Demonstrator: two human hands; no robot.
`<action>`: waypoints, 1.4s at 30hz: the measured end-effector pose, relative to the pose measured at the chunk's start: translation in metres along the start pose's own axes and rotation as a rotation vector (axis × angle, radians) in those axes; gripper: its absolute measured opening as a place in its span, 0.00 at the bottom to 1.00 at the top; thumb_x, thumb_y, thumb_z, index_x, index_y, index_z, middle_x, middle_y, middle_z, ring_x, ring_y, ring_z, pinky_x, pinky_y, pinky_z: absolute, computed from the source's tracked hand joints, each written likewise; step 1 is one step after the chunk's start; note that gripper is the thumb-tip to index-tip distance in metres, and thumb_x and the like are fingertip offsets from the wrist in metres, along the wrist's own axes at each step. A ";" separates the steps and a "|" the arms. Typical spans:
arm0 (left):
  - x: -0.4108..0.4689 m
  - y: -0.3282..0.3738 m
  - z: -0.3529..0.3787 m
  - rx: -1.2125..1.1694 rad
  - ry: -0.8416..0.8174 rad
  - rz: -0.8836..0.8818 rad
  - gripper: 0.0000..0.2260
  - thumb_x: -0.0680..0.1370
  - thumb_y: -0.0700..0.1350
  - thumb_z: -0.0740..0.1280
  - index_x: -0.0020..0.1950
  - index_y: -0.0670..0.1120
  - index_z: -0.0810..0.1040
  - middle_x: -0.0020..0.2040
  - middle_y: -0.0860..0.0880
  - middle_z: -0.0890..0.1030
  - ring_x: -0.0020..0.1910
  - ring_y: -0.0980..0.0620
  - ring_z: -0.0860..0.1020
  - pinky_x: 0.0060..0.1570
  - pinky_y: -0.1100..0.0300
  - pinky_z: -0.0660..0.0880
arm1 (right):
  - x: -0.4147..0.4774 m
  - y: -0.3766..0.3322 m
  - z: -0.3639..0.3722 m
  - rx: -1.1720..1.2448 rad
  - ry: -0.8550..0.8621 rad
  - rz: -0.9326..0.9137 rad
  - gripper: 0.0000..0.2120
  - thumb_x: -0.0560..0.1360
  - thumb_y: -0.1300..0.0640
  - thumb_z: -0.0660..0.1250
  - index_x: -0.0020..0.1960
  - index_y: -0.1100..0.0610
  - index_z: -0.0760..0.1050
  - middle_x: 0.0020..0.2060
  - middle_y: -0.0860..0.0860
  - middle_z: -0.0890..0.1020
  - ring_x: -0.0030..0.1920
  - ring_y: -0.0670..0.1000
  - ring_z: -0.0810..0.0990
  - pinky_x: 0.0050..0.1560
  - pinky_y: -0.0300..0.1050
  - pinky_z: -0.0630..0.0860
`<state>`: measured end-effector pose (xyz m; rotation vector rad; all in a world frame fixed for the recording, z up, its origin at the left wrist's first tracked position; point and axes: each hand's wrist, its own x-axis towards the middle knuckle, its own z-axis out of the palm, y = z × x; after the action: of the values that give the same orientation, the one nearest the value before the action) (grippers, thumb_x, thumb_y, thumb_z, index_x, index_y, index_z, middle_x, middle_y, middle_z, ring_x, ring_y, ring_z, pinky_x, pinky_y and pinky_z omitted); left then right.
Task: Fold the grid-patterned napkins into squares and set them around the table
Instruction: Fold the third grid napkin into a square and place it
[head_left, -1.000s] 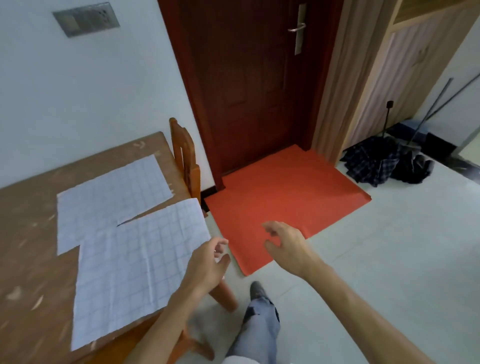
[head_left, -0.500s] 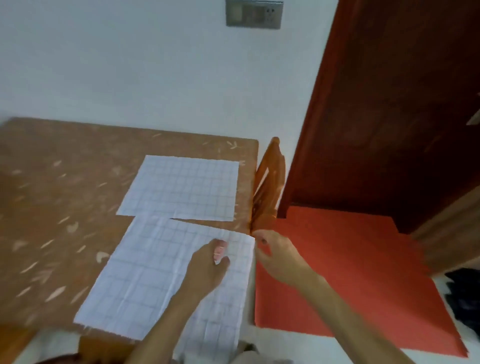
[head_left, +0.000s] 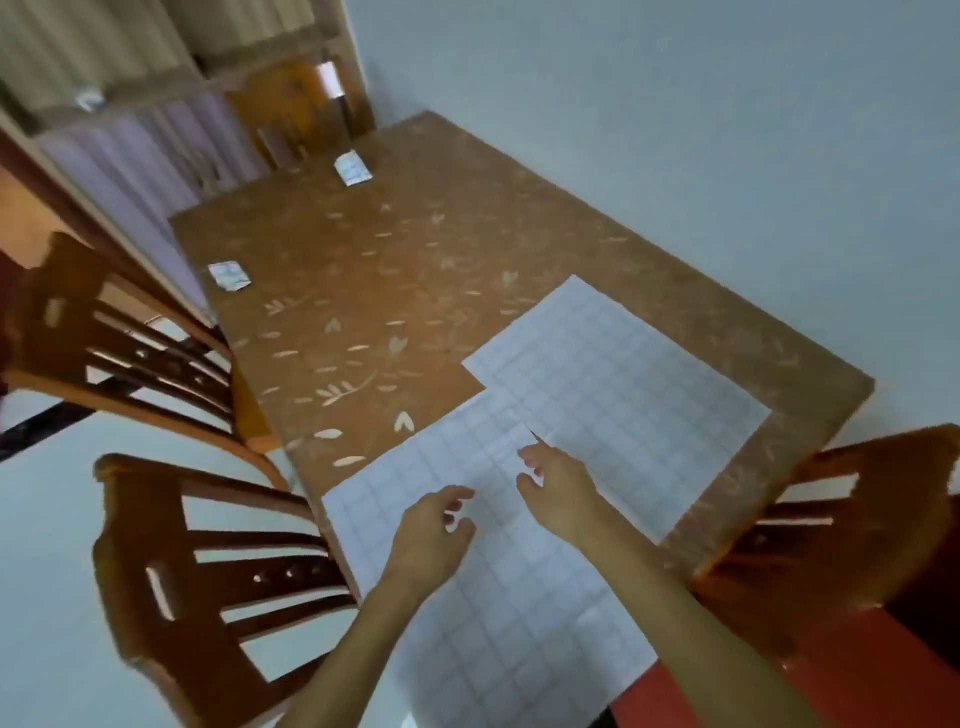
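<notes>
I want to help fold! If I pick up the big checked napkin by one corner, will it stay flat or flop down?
Probably flop. The near napkin lies thin and flat, shows soft creases, and its end overhangs the table edge. It looks light, so it may slide when pushed. The left hand and right hand hover over it.

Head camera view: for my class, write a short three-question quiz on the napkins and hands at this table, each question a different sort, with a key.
1. True or false: two small folded napkins, the far folded napkin and the left folded napkin, already lie on the table.
2. How many unfolded napkins lie flat? A) one B) two C) four
3. Fill in: the left hand and right hand are both over the ____ napkin.

Key
1. True.
2. B: the near napkin and the far napkin.
3. Near.
</notes>
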<state>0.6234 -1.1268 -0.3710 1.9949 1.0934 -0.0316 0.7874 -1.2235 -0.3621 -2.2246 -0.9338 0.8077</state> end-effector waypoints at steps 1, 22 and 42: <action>0.006 -0.003 -0.001 -0.008 0.038 -0.039 0.15 0.80 0.44 0.68 0.66 0.52 0.78 0.60 0.50 0.80 0.55 0.53 0.79 0.53 0.64 0.73 | 0.016 -0.003 0.000 -0.017 -0.046 -0.008 0.19 0.80 0.56 0.64 0.70 0.58 0.72 0.65 0.54 0.78 0.64 0.53 0.76 0.66 0.42 0.70; 0.118 -0.101 -0.012 0.384 0.188 -0.484 0.33 0.78 0.56 0.69 0.79 0.54 0.57 0.77 0.48 0.62 0.70 0.42 0.70 0.65 0.47 0.74 | 0.203 -0.001 0.052 -0.295 -0.437 0.174 0.35 0.79 0.54 0.63 0.78 0.62 0.48 0.74 0.65 0.57 0.70 0.62 0.68 0.64 0.50 0.73; 0.100 -0.035 -0.048 0.213 0.448 0.031 0.08 0.77 0.44 0.71 0.55 0.46 0.82 0.48 0.46 0.83 0.46 0.44 0.80 0.43 0.56 0.72 | 0.182 -0.013 0.021 -0.183 -0.298 0.013 0.43 0.70 0.49 0.75 0.78 0.56 0.56 0.71 0.61 0.65 0.71 0.61 0.66 0.68 0.53 0.69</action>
<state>0.6443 -1.0169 -0.4014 2.2743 1.3842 0.3444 0.8713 -1.0707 -0.4214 -2.3061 -1.1754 1.1217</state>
